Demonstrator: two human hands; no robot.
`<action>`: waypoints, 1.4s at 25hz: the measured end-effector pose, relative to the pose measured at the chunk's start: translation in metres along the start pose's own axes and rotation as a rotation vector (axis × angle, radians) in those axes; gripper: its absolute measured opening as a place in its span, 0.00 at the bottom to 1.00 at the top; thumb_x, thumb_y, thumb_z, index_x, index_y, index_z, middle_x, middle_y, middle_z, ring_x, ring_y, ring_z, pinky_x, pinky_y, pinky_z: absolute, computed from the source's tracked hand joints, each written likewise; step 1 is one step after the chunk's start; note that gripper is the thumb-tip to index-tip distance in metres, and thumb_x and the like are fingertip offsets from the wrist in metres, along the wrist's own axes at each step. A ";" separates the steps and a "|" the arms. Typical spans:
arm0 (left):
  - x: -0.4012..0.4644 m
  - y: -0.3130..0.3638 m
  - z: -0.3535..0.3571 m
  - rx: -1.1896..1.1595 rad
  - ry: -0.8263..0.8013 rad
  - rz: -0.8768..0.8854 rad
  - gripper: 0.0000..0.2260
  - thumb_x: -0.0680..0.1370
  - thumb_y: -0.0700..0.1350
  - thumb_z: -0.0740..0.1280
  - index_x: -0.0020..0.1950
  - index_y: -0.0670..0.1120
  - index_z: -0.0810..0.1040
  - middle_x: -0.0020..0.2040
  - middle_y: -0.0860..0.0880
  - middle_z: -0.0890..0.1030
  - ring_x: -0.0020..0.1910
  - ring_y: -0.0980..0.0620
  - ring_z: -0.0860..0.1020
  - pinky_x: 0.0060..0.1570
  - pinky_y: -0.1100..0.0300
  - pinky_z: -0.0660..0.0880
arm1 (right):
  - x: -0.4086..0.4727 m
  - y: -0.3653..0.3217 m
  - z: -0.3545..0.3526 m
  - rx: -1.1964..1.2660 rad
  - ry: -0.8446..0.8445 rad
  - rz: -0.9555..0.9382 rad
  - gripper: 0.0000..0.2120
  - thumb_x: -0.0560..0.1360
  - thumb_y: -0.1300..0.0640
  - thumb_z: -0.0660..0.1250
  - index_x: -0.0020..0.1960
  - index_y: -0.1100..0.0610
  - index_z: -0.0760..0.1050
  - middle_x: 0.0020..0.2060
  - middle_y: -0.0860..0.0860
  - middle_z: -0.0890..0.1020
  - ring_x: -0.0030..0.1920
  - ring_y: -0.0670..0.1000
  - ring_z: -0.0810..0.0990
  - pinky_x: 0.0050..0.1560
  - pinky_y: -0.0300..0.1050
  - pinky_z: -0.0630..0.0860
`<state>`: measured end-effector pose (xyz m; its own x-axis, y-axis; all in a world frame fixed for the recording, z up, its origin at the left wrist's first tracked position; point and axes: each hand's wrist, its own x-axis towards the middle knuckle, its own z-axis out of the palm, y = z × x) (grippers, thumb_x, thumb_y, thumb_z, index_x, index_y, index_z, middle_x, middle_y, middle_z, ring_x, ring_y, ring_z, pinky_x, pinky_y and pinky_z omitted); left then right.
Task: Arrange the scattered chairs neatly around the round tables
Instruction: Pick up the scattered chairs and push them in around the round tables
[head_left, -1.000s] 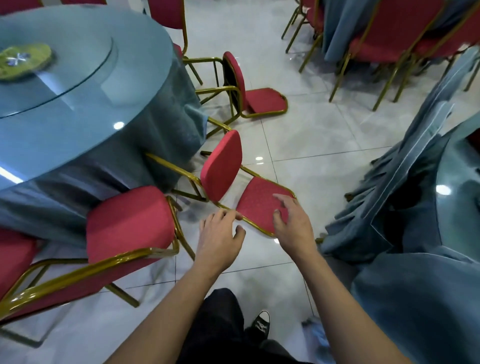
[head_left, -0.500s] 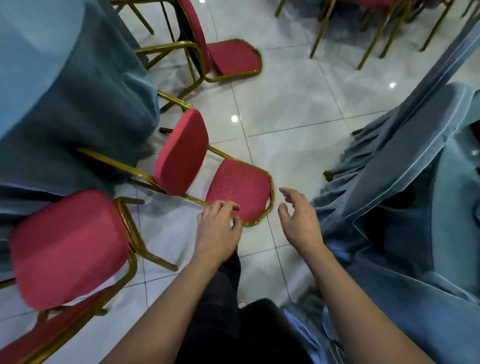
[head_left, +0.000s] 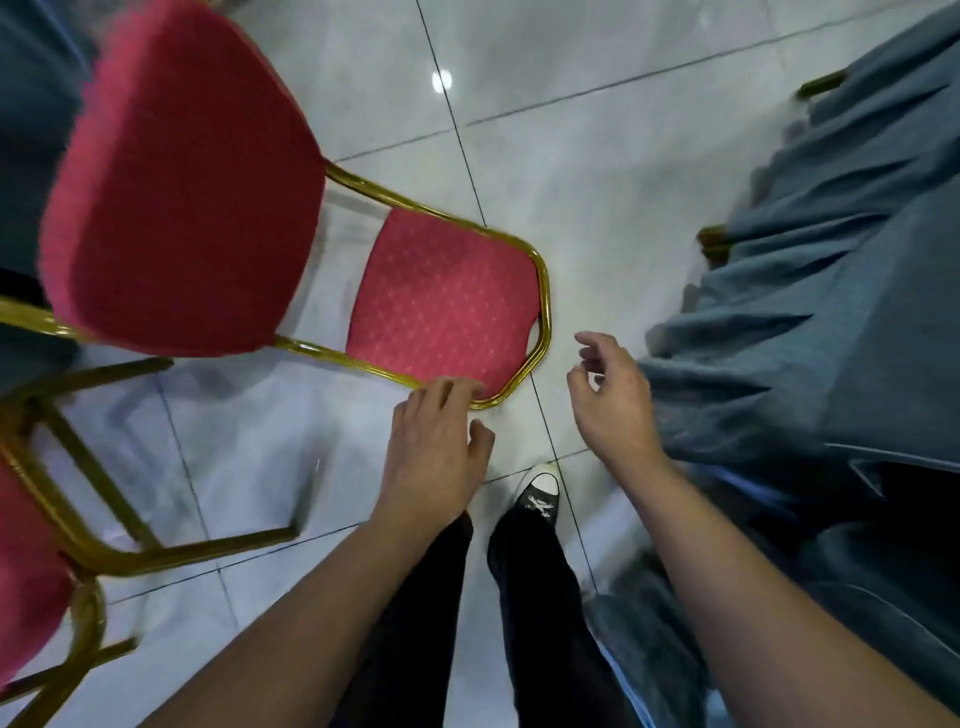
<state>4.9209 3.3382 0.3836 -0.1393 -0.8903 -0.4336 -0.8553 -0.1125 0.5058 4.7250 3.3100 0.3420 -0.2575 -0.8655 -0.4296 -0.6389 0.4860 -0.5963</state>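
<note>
A red chair with a gold frame (head_left: 441, 301) lies tipped over on the tiled floor, its backrest pad flat near me and its seat pad (head_left: 176, 192) raised at the upper left. My left hand (head_left: 434, 447) rests its fingertips on the gold rim at the backrest's near corner, fingers spread, not wrapped around it. My right hand (head_left: 613, 400) hovers open just right of that corner, touching nothing. The round table itself is out of sight; only its blue cloth (head_left: 31, 130) shows at the far left.
Another red chair with gold legs (head_left: 78, 499) stands at the lower left, close to the fallen one. Draped blue-grey tablecloth (head_left: 831, 338) fills the right side. My legs and a black sneaker (head_left: 540, 493) are on the grey tiles below my hands.
The view has dropped much closer to the fallen chair. My left hand has slid along the backrest rim to its corner. My right hand has drawn off the pad and hangs beside it.
</note>
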 end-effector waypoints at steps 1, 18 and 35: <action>0.022 -0.016 0.030 0.013 -0.017 0.015 0.17 0.79 0.42 0.63 0.68 0.47 0.74 0.63 0.48 0.76 0.60 0.46 0.72 0.64 0.51 0.67 | 0.022 0.026 0.025 -0.011 -0.010 0.015 0.17 0.78 0.57 0.63 0.67 0.49 0.73 0.57 0.51 0.80 0.57 0.50 0.79 0.58 0.54 0.78; 0.247 -0.213 0.292 0.327 -0.245 -0.068 0.33 0.80 0.54 0.61 0.81 0.57 0.50 0.83 0.48 0.42 0.81 0.42 0.45 0.77 0.41 0.48 | 0.277 0.247 0.269 -0.242 -0.051 0.406 0.13 0.79 0.54 0.67 0.59 0.58 0.67 0.52 0.57 0.78 0.52 0.61 0.80 0.44 0.49 0.70; 0.078 0.006 0.028 0.086 -0.290 -0.212 0.35 0.81 0.60 0.59 0.82 0.54 0.44 0.83 0.48 0.44 0.79 0.38 0.53 0.75 0.38 0.59 | 0.032 0.004 -0.049 0.056 0.212 0.277 0.18 0.70 0.58 0.70 0.56 0.54 0.65 0.40 0.50 0.78 0.40 0.54 0.75 0.42 0.43 0.68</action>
<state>4.8911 3.2800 0.3319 -0.0800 -0.6879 -0.7214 -0.9173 -0.2325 0.3234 4.6781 3.2781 0.3590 -0.5638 -0.7028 -0.4338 -0.4844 0.7068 -0.5156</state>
